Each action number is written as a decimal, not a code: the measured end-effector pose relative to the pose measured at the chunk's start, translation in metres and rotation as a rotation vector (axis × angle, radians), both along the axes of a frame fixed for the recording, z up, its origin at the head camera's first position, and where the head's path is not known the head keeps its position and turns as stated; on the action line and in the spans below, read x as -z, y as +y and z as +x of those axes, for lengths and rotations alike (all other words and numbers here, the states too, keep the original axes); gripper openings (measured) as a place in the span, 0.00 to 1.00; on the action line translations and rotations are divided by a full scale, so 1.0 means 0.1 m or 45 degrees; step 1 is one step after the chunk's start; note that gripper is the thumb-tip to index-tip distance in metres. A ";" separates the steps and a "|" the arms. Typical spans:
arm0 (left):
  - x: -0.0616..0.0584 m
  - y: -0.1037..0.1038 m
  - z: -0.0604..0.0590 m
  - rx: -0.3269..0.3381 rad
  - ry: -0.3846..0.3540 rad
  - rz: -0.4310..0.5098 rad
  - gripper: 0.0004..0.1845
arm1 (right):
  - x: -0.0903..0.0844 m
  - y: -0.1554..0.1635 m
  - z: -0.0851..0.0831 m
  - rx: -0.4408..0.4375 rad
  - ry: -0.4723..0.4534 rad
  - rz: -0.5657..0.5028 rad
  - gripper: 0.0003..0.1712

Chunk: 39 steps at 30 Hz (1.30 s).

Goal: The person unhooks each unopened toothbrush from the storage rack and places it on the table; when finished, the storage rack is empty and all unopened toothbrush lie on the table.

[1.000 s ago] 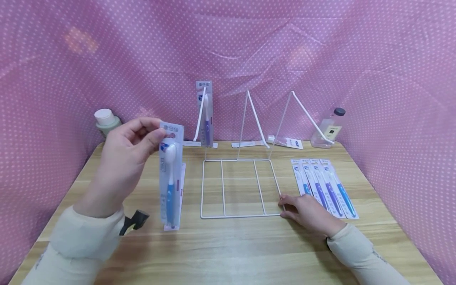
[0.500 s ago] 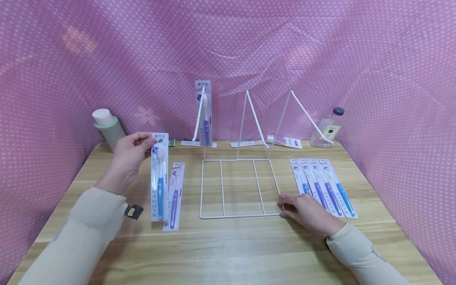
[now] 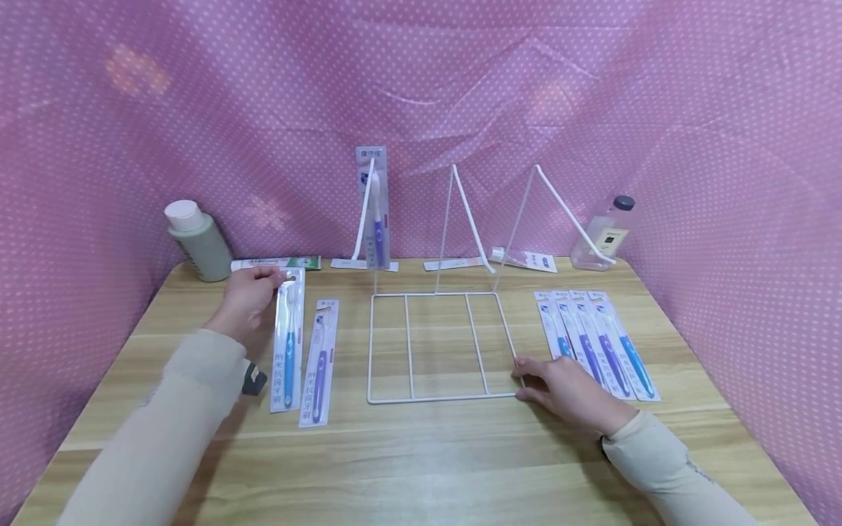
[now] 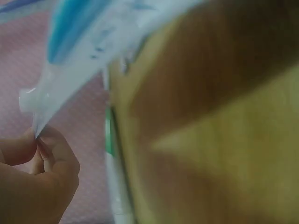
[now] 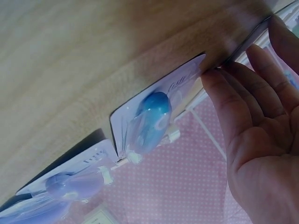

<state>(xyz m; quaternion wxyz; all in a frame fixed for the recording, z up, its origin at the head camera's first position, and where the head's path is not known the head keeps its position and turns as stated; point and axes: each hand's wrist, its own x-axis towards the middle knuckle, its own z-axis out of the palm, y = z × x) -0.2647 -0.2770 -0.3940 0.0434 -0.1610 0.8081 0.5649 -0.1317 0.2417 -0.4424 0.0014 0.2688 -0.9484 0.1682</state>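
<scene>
My left hand (image 3: 253,291) pinches the top edge of a packaged blue toothbrush (image 3: 287,343), which lies flat on the wooden table (image 3: 421,453) beside a packaged purple toothbrush (image 3: 319,361). The left wrist view shows fingertips (image 4: 39,140) nipping the pack's corner (image 4: 32,105). My right hand (image 3: 559,387) rests with straight fingers (image 5: 233,98) against the front right corner of a white wire rack (image 3: 437,398). One toothbrush pack (image 3: 373,208) hangs on the rack's left hook.
Several toothbrush packs (image 3: 598,340) lie in a row right of the rack. A green bottle (image 3: 194,241) and a toothpaste box (image 3: 276,263) stand at the back left, with a clear bottle (image 3: 605,237) at the back right. Pink dotted curtain surrounds the table.
My left hand has lowered the blue toothbrush pack from mid-air and moved it away from me, down onto the table beside the purple pack. The right hand has stayed still.
</scene>
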 end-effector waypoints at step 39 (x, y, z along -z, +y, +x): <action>0.37 0.16 -0.05 0.021 -0.252 -0.348 0.14 | 0.01 0.00 0.01 -0.008 0.006 -0.003 0.14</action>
